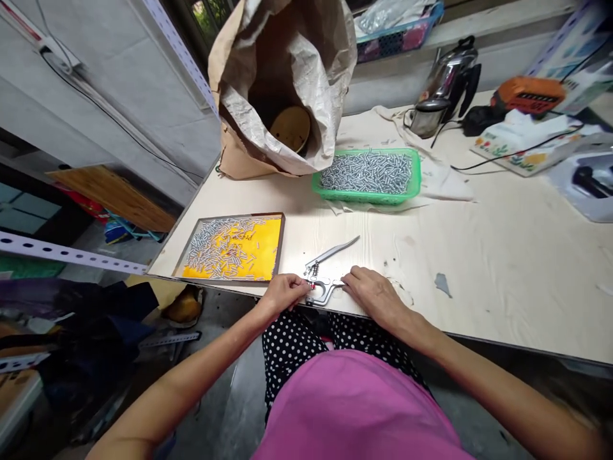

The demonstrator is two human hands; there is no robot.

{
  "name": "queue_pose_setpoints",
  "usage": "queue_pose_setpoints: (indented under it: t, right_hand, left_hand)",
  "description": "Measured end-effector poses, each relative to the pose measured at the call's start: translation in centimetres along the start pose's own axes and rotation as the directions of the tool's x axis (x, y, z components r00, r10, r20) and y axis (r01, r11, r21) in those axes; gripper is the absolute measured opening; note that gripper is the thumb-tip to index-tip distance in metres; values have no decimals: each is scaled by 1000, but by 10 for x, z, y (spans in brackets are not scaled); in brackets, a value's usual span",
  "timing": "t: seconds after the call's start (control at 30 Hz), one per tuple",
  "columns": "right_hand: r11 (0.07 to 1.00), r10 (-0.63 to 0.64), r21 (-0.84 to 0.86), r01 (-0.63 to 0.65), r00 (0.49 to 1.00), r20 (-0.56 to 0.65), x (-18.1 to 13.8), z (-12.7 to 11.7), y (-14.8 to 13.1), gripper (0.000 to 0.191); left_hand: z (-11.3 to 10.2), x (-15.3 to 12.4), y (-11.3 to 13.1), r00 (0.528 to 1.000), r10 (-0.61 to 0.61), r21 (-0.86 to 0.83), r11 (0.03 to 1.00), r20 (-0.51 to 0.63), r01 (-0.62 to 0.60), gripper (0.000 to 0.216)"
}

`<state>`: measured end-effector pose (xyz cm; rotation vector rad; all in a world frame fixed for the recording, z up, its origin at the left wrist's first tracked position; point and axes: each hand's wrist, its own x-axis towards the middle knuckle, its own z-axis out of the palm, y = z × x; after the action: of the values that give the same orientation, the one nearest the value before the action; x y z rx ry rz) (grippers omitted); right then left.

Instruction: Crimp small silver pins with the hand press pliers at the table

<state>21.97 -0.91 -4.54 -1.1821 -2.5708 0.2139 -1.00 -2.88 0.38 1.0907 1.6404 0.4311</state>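
Note:
A silver hand tool, plier-like with a C-shaped frame (326, 295), a spring and a long raised lever (332, 252), lies at the table's front edge. My right hand (376, 292) is closed around the end of its lower handle. At the tool's left side, the thumb and fingers of my left hand (286, 292) are pinched together beside a small red spot on the jaw; what they hold is too small to make out. Just left of that hand is a shallow tray (281, 246) with a yellow bottom, strewn with small metal pins (215, 249).
Farther back stands a green plastic basket (416, 179) full of similar metal pins (366, 171). A large open paper sack (230, 150) is beside it. At the back right are a metal kettle (450, 73), a metal mug (428, 118), an orange tool (529, 94) and a tissue box (522, 150).

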Motion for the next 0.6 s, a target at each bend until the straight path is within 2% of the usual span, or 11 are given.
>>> queue_pose_setpoints:
  t: [0.27,0.6]
  right_hand:
    - [1000,26,10,-25,999,-31,-1,-2,-2,9]
    - [998,43,39,-42,999,-13,0,-6,-3,15]
  left_hand:
    - [-4,8,8,980,-147,-3,989,132,148,39]
    - [-5,13,9,959,-237,80,971,156,227,34]
